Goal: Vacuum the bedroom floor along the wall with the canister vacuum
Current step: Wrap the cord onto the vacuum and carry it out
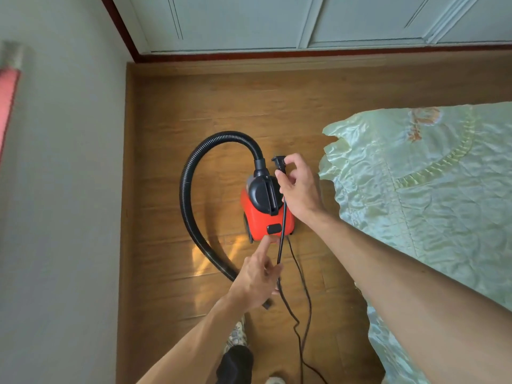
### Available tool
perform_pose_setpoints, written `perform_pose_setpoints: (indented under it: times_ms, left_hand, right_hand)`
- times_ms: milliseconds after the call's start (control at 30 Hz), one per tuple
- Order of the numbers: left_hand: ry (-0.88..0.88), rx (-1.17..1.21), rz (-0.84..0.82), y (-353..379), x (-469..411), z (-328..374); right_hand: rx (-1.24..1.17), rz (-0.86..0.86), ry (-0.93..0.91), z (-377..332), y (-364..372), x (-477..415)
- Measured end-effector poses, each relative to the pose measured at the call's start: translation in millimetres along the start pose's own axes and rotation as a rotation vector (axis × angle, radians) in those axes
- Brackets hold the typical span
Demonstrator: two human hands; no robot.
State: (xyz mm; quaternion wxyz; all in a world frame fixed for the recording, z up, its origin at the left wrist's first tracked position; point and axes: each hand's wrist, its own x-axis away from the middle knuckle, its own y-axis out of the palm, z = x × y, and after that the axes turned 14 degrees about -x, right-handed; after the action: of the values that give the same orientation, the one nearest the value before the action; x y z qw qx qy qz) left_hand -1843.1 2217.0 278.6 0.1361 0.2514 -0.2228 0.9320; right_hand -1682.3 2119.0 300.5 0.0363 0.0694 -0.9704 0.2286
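A red and black canister vacuum (260, 220) stands on the wooden floor (221, 101) in the middle of the view. Its black ribbed hose (188, 189) loops out to the left and back toward me. My right hand (299, 189) is above the vacuum and pinches the black power plug (279, 164) at the end of the cord (282, 234). Lower down, my left hand (256, 278) holds the same cord between thumb and fingers, with the index finger pointing at the vacuum's rear. The cord stretches taut between both hands, and more of it trails loose on the floor.
A grey wall (61, 217) runs along the left. Pale wardrobe doors (304, 20) with a red-brown baseboard close the far end. A bed with a light green satin cover (429, 189) fills the right. My shoe (235, 335) and a black vacuum part (235, 364) are at the bottom.
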Motion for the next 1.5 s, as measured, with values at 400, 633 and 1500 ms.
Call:
perform_pose_setpoints:
  times_ms: [400,633,1500]
  left_hand:
    - [-0.008,0.014,-0.008,-16,-44,6]
    - [-0.035,0.025,0.003,-19,-75,5]
    - [-0.343,0.087,0.119,42,-208,-32]
  right_hand:
    - [0.035,-0.02,0.028,-1,5,-46]
    - [0.025,-0.029,0.016,8,11,-75]
    - [-0.041,-0.274,0.234,172,47,-185]
